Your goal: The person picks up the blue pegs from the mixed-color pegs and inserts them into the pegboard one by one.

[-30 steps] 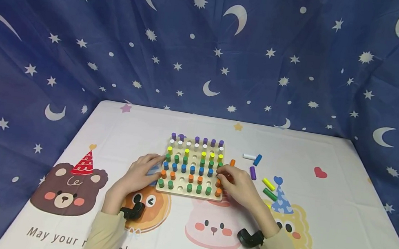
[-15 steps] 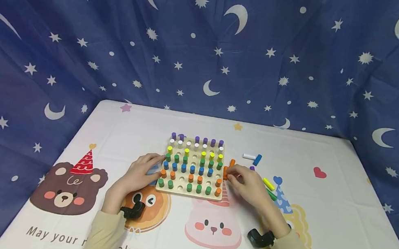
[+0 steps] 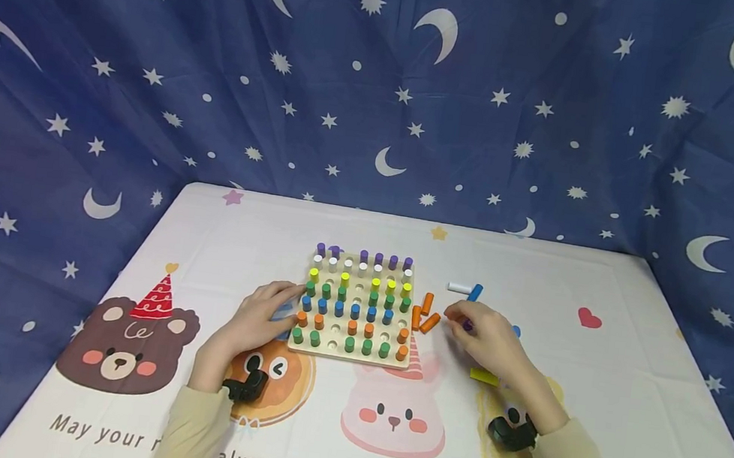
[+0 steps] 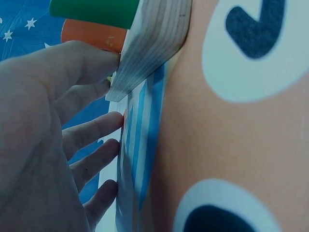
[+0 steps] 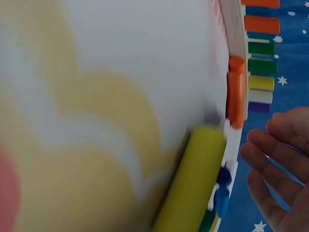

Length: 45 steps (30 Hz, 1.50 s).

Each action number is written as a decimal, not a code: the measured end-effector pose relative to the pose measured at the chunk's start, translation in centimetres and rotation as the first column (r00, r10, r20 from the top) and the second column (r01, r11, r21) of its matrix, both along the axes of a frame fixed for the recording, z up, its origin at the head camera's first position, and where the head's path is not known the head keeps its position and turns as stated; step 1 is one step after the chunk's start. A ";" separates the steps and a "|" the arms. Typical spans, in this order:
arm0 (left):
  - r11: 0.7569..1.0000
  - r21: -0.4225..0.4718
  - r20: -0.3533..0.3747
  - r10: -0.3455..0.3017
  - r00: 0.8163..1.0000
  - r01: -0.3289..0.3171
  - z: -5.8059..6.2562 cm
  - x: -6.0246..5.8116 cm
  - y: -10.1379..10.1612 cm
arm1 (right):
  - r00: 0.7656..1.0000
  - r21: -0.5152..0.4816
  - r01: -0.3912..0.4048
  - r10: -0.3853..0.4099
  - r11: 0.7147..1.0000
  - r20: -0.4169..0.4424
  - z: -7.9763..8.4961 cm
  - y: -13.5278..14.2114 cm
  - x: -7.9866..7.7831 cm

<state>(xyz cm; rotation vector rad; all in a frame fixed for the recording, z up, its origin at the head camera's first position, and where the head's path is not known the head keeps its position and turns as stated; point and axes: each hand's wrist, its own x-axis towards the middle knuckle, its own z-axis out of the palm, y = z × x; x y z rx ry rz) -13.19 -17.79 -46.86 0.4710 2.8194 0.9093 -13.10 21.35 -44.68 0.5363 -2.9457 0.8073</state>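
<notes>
A wooden pegboard (image 3: 319, 350) with upright coloured pegs in rows, and some bare holes, lies mid-table. My left hand (image 3: 257, 321) rests at its left side; in the left wrist view, the thumb and index finger touch the board's edge (image 4: 154, 48) beside an orange peg (image 4: 91, 36), the other fingers extended. To the right of the board, my right hand (image 3: 489, 341) is over the table, close to a loose purple peg (image 3: 468, 325). Its fingers (image 5: 270, 145) are loosely bent and apart in the right wrist view, with nothing seen between them. Three loose orange pegs (image 3: 429, 322) lie between board and hand.
A white peg (image 3: 458, 288) and a blue peg (image 3: 474, 293) lie behind the right hand. Nearer the wrist is a yellow peg (image 3: 484, 377), large in the right wrist view. A green peg (image 5: 206, 221) shows there too. A starry blue curtain (image 3: 382, 95) stands behind the table.
My right hand has moved right, away from the board's edge, to the purple peg. The orange pegs it covered now lie uncovered beside the board. The left hand and pegboard have stayed put.
</notes>
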 end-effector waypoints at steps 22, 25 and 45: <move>1.000 0.010 0.011 0.005 1.000 -0.005 0.1 0.1 0.0 | 0.999 0.154 -0.016 0.021 0.988 -0.030 0.3 5.0 -2.2; 1.000 0.011 0.009 0.004 1.000 -0.004 0.1 0.1 0.0 | 0.998 0.170 -0.029 0.040 0.985 -0.058 0.2 5.3 -2.9; 1.000 0.020 -0.006 -0.001 1.000 0.001 -0.1 0.2 -0.1 | 0.998 0.217 -0.017 0.028 0.976 -0.049 -0.9 5.0 -5.6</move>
